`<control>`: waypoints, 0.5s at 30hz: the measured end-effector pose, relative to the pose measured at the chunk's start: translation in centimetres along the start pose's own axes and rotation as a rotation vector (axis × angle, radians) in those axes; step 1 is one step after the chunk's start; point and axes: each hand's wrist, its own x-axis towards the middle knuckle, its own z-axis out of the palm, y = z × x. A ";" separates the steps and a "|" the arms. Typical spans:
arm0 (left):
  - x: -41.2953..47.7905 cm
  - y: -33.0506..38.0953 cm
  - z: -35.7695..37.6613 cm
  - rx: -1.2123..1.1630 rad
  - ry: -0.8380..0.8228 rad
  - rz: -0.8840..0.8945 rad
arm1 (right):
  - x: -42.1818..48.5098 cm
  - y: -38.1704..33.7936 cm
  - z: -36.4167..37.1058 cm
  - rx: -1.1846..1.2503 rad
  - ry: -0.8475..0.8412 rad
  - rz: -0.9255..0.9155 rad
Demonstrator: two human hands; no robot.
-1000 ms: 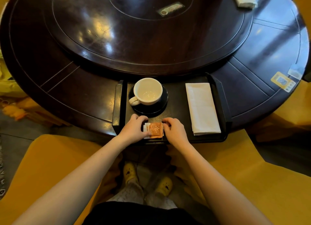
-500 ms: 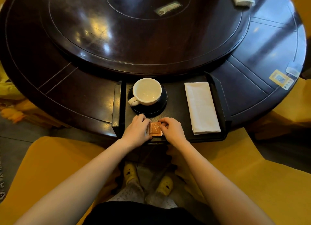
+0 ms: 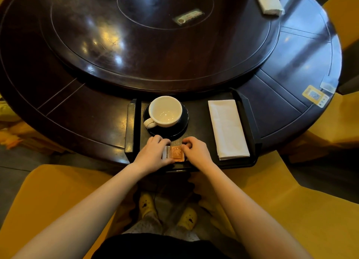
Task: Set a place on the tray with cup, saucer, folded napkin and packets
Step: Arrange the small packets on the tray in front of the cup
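Observation:
A black tray (image 3: 200,123) lies at the near edge of the round table. On its left part a white cup (image 3: 165,111) stands on a black saucer (image 3: 181,126). A folded white napkin (image 3: 227,128) lies along the tray's right side. At the tray's front edge an orange packet (image 3: 176,152) rests on a white packet (image 3: 165,154). My left hand (image 3: 153,153) touches the packets from the left, fingers curled on them. My right hand (image 3: 196,150) pinches the orange packet's right edge.
The dark round table (image 3: 97,111) carries a raised turntable (image 3: 147,35) right behind the tray. A folded white cloth (image 3: 269,1) lies far right on it, a small card (image 3: 188,16) near its centre. Yellow chairs (image 3: 291,210) flank my legs.
The hands shifted slightly on the packets; the white packet shows again beside the orange one on the left. The packets stay at the tray's front edge.

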 end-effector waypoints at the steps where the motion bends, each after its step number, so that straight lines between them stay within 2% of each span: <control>1: 0.0 -0.1 -0.5 -0.056 0.032 -0.048 | 0.4 0.0 -0.4 0.012 0.021 0.016; 4: 0.0 -1.0 -2.3 -0.229 0.147 -0.288 | 2.2 -0.3 -1.9 0.085 0.131 0.092; 7: 0.6 -1.6 -3.6 -0.406 0.175 -0.485 | 4.3 -1.0 -2.9 0.161 0.191 0.184; 12: 2.4 -0.9 -4.1 -0.578 0.164 -0.505 | 6.1 -2.3 -2.4 0.179 0.079 0.232; 15: 3.3 -0.6 -4.1 -0.568 0.166 -0.540 | 6.4 -2.9 -1.6 0.176 0.053 0.229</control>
